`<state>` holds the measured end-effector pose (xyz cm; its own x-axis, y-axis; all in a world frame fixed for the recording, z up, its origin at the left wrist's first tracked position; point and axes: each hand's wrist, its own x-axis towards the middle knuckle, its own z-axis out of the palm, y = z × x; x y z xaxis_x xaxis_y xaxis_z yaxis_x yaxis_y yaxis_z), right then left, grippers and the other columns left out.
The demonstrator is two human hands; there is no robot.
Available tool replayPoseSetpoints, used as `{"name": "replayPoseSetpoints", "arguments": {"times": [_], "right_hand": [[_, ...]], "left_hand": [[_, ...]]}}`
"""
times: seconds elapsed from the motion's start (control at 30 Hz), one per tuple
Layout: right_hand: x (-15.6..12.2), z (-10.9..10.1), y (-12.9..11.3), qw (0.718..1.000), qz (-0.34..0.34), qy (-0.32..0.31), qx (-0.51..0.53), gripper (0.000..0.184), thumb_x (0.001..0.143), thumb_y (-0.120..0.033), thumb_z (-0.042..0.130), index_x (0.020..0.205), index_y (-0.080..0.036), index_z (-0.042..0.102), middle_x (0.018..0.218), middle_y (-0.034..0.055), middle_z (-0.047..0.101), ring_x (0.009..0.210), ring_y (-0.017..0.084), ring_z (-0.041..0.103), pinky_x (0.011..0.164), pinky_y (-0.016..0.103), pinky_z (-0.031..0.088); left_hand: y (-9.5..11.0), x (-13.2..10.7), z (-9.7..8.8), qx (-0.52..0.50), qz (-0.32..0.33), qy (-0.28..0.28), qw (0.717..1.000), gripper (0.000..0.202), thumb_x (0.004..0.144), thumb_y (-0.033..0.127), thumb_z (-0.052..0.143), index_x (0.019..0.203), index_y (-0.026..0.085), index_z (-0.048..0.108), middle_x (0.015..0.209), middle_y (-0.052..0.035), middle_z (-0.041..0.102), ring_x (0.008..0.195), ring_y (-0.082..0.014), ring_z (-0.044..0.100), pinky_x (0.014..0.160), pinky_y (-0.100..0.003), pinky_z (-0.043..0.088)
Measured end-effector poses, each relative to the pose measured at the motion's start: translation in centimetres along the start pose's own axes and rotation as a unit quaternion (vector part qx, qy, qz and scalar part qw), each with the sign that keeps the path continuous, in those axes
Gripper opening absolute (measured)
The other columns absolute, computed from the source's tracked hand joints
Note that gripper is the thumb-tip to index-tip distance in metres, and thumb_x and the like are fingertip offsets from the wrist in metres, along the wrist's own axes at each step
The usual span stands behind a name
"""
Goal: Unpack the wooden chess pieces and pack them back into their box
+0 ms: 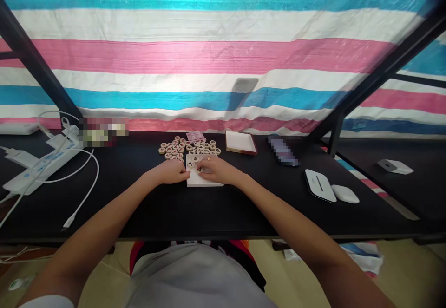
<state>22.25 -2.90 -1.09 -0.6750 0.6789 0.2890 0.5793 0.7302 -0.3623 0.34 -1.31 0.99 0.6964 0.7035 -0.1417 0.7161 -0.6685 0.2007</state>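
Observation:
A shallow white box (205,182) lies on the black desk in front of me, with a few round xiangqi pieces (191,163) on it. My left hand (171,172) is closed at the box's left edge, thumb and fingers pinching its side. Over the box, my right hand (219,169) pinches a xiangqi piece (200,170) with dark lettering between thumb and fingers. Just beyond, red-lettered pieces (173,147) are gathered on the left and dark-lettered pieces (202,147) on the right. My right hand partly covers the box.
Behind the pieces lies a pink printed paper (195,136). A box lid (240,141) with a red rim rests to its right, then a blurred phone-like object (283,150). White devices (320,185) sit at right. A power strip (42,161) with cables occupies the left.

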Motion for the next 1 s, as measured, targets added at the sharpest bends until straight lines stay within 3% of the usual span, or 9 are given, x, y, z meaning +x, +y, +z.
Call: {"name": "replayPoseSetpoints", "arguments": {"times": [0.17,0.33,0.43,0.57,0.83,1.0], "right_hand": [[-0.3,-0.8,1.2,0.993,0.031,0.11,-0.01,0.017,0.085,-0.026,0.054,0.1,-0.02,0.059,0.1,0.0066,0.064,0.097,0.021,0.057,0.088,0.034,0.045],[-1.0,-2.3,4.2,0.962,0.181,0.2,-0.046,0.018,0.084,-0.026,0.051,0.099,-0.019,0.057,0.094,0.0076,0.062,0.089,0.022,0.057,0.08,0.034,0.045],[-1.5,-2.8,5.5,0.948,0.258,0.174,-0.063,0.016,0.081,-0.026,0.052,0.095,-0.019,0.056,0.09,0.0066,0.061,0.081,0.02,0.057,0.074,0.032,0.044],[-1.8,-2.7,5.9,0.942,0.305,0.102,-0.093,0.01,0.08,-0.028,0.054,0.084,-0.02,0.054,0.084,0.0056,0.061,0.079,0.021,0.056,0.069,0.031,0.041],[-1.6,-2.9,5.2,0.943,0.313,0.034,-0.11,0.013,0.08,-0.031,0.053,0.074,-0.02,0.051,0.085,0.0057,0.062,0.079,0.02,0.056,0.066,0.029,0.038],[-1.8,-2.9,5.3,0.955,0.279,0.006,-0.099,0.009,0.079,-0.028,0.055,0.078,-0.02,0.052,0.083,0.0049,0.061,0.077,0.019,0.056,0.066,0.028,0.039]], "left_hand": [[0.1,0.0,-0.1,0.002,-0.006,-0.007,1.0,0.045,0.084,0.039,0.037,0.053,0.015,0.059,0.052,-0.0033,0.053,0.046,-0.0116,0.039,0.049,-0.027,0.025],[-0.2,0.1,0.1,0.002,0.003,0.002,1.0,0.045,0.085,0.038,0.037,0.05,0.015,0.056,0.052,-0.0037,0.052,0.046,-0.0115,0.038,0.049,-0.027,0.024],[-0.3,0.1,0.2,0.002,0.006,0.004,1.0,0.046,0.085,0.038,0.038,0.049,0.015,0.056,0.052,-0.0037,0.052,0.046,-0.0113,0.038,0.049,-0.027,0.023],[-0.3,0.1,0.1,0.006,0.006,0.004,1.0,0.046,0.085,0.038,0.037,0.05,0.015,0.057,0.053,-0.0042,0.054,0.047,-0.0119,0.041,0.05,-0.027,0.025],[-0.3,0.1,0.2,0.008,0.004,-0.003,1.0,0.048,0.086,0.04,0.036,0.051,0.015,0.058,0.053,-0.005,0.054,0.047,-0.0122,0.041,0.049,-0.027,0.024],[-0.4,0.1,0.3,0.005,0.006,0.0,1.0,0.048,0.086,0.039,0.037,0.05,0.015,0.057,0.053,-0.0044,0.053,0.047,-0.0124,0.04,0.049,-0.028,0.024]]}}
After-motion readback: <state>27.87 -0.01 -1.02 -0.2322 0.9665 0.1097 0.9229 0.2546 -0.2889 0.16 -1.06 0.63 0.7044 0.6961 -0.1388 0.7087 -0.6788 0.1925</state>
